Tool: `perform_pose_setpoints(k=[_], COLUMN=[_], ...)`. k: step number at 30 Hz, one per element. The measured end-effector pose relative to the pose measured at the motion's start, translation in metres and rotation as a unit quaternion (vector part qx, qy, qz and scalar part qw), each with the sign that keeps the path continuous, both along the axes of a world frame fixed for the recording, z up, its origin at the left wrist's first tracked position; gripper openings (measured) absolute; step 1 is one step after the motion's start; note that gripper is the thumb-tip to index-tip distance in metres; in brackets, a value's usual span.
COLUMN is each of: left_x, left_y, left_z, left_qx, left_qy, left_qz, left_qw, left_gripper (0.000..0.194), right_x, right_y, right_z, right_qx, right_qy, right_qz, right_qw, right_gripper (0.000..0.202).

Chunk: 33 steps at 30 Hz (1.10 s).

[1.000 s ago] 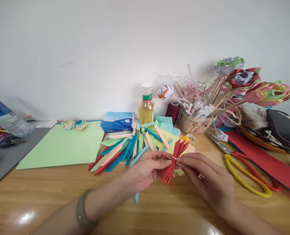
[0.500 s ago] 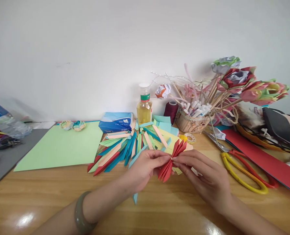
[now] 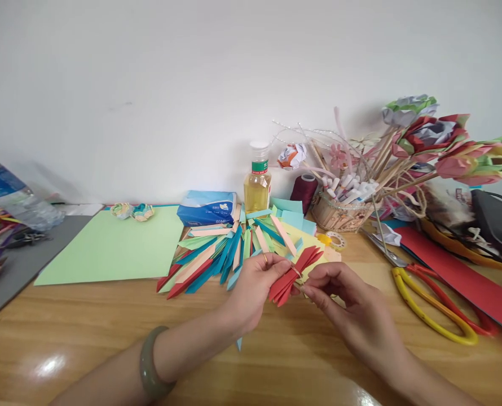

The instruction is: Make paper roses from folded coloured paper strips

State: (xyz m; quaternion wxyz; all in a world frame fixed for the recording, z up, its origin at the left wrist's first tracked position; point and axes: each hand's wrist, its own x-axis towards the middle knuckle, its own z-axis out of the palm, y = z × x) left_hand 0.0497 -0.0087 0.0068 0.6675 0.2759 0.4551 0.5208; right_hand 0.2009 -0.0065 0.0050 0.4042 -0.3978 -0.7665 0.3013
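Observation:
My left hand (image 3: 261,285) pinches a bundle of folded red paper strips (image 3: 289,287) between thumb and fingers. Around the bundle's middle runs a thin pale string (image 3: 296,272), whose exact material I cannot make out. My right hand (image 3: 352,304), at the bundle's right side, has thumb and forefinger closed on the string's end. Behind the hands lies a fan of folded paper strips (image 3: 204,262) in blue, green, peach and red. Yellow paper sheets (image 3: 305,237) are partly hidden behind the red bundle.
Big scissors (image 3: 432,299) lie at right beside a red paper sheet (image 3: 458,259). At the back stand a marker basket (image 3: 339,214) with paper flowers (image 3: 437,135), a thread spool (image 3: 304,189), a bottle (image 3: 257,189) and a tissue pack (image 3: 206,207). Green paper (image 3: 119,245) lies left.
My right hand has drawn slightly away from the bundle, pulling the string's end. The red strips sit more closely together and the string around them shows. The view has shifted a little left.

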Motion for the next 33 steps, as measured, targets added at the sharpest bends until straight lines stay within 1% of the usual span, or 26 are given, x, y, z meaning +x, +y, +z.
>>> perform_pose_setpoints(k=[2,8,13,15,19,21,26,30,33], left_x=[0.001,-0.002,-0.005,-0.006,-0.006,-0.005,-0.002,-0.003,-0.004], left_y=[-0.001,0.001,0.006,0.007,0.007,0.004,0.000,0.000,0.000], left_z=[0.001,0.002,-0.002,-0.004,-0.005,-0.003,0.004,0.005,0.005], left_qx=[-0.003,-0.014,0.001,0.002,-0.002,0.003,0.020,0.036,0.062], left_qy=[-0.001,-0.028,-0.026,-0.022,-0.004,0.005,0.020,0.039,0.061], left_qz=[0.011,0.007,0.029,0.035,0.049,0.054,0.069,0.081,0.092], left_qw=[1.000,0.999,0.999,0.999,0.999,0.999,0.997,0.995,0.992], left_gripper=[0.029,0.028,0.027,0.027,0.024,0.022,0.016,0.014,0.011], right_x=[-0.001,-0.002,-0.003,-0.002,-0.001,0.000,0.000,-0.001,0.000], right_y=[-0.002,-0.004,0.002,0.005,0.004,0.001,-0.006,-0.008,-0.007], right_z=[0.002,0.005,0.006,0.006,0.009,0.012,0.018,0.019,0.019], right_qx=[-0.033,-0.076,-0.142,-0.159,-0.138,-0.122,-0.083,-0.052,-0.062], right_qy=[0.023,0.044,0.033,0.004,-0.110,-0.135,-0.128,-0.123,-0.119], right_qz=[0.019,0.028,0.025,0.029,0.037,0.040,0.057,0.061,0.067], right_qw=[0.999,0.996,0.989,0.987,0.984,0.983,0.987,0.989,0.989], right_gripper=[0.012,0.018,0.018,0.019,0.022,0.023,0.023,0.021,0.022])
